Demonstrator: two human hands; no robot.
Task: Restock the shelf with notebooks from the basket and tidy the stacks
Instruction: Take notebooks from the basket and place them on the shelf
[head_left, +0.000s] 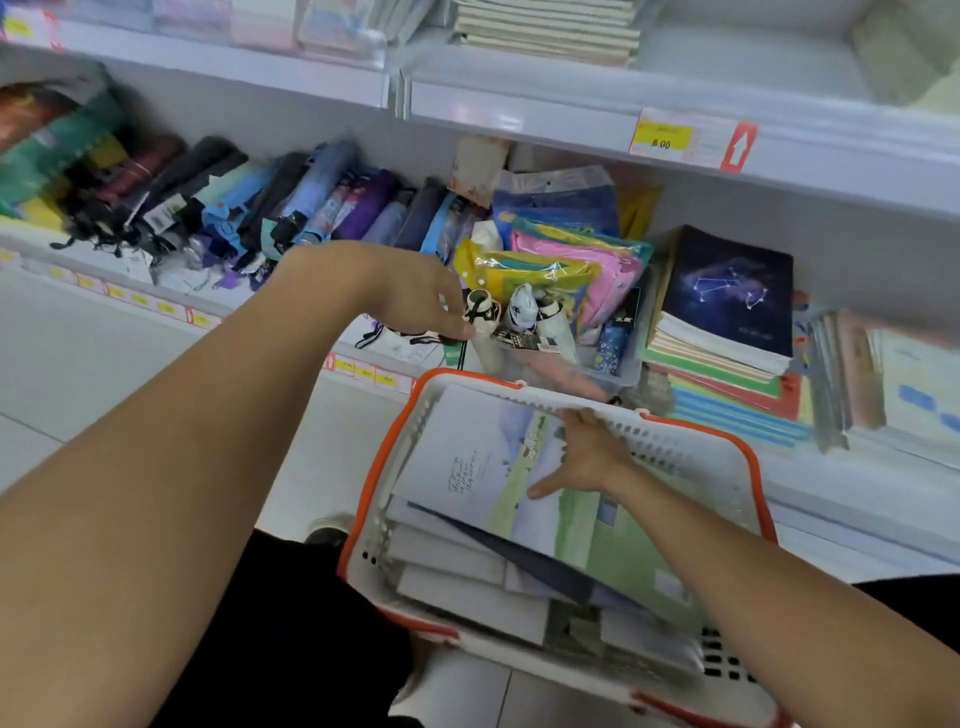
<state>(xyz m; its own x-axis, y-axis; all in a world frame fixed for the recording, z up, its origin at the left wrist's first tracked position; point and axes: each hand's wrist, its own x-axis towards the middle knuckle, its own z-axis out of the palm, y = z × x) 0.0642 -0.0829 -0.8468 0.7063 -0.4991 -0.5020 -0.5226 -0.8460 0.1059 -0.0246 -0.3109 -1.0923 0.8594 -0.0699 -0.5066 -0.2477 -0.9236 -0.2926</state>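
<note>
Right hand flat on the basket's top notebook — fingers outstretched.

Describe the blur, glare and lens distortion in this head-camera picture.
Head view: wide-angle bend curves the shelf edges; frame edges and the near forearms smear with blur; glare glints on the plastic pouches; light is soft and even, the centre sharpest around the right hand in the basket.
</note>
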